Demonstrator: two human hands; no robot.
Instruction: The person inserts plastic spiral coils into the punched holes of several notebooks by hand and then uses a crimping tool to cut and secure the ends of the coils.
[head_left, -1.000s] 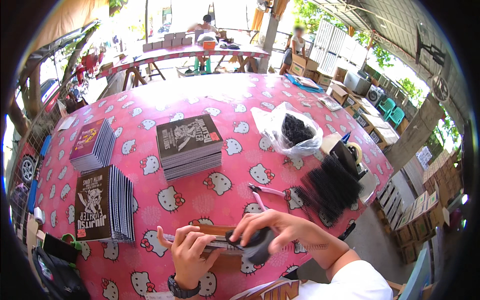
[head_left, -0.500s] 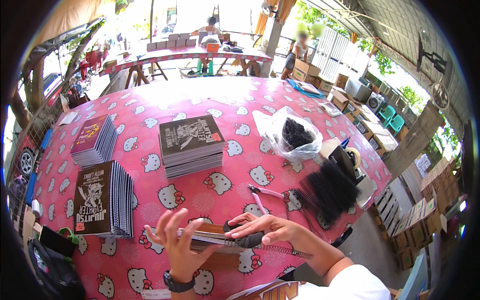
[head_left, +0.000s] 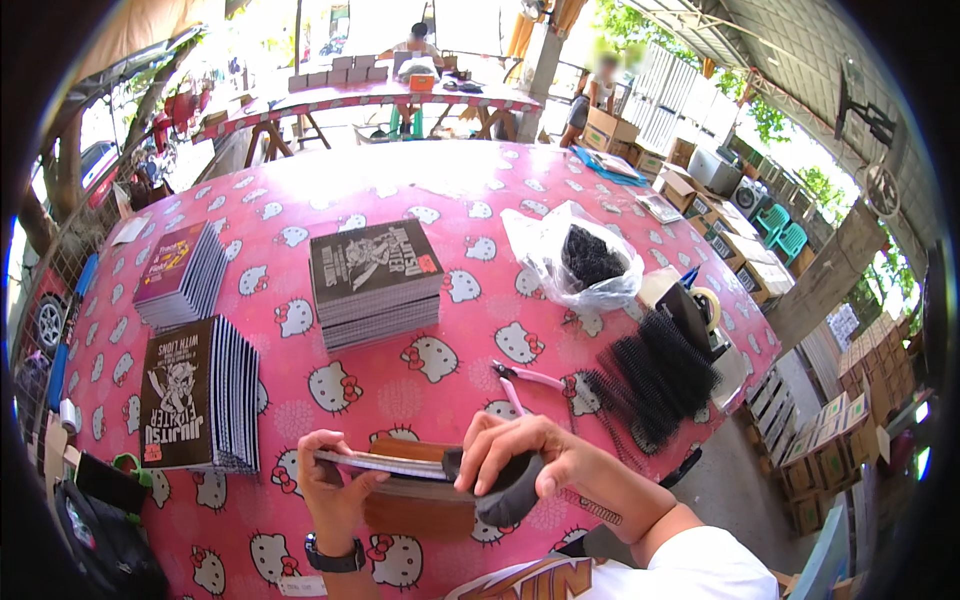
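Observation:
A thin book (head_left: 400,465) is held edge-up over a brown wooden piece (head_left: 420,517) at the table's near side. My left hand (head_left: 335,490) pinches its left end between thumb and fingers. Curled over the right end is my right hand (head_left: 520,452), with dark grey soft material (head_left: 512,502) at its fingers; whether it is worn or held I cannot tell. A dark spiral coil (head_left: 597,507) sticks out past my right wrist. Just beyond that hand lie pink-handled pliers (head_left: 530,378).
Stacked books stand at left (head_left: 200,395), far left (head_left: 180,272) and centre (head_left: 375,285). To the right are black coils (head_left: 660,380), a plastic bag with black contents (head_left: 580,255) and a tape roll (head_left: 707,308). A black bag (head_left: 105,535) sits at lower left. Two people are in the background.
My left hand has gone from spread fingers to a pinch on the book's left end. The book has tipped, and my right fingers have curled over its right end.

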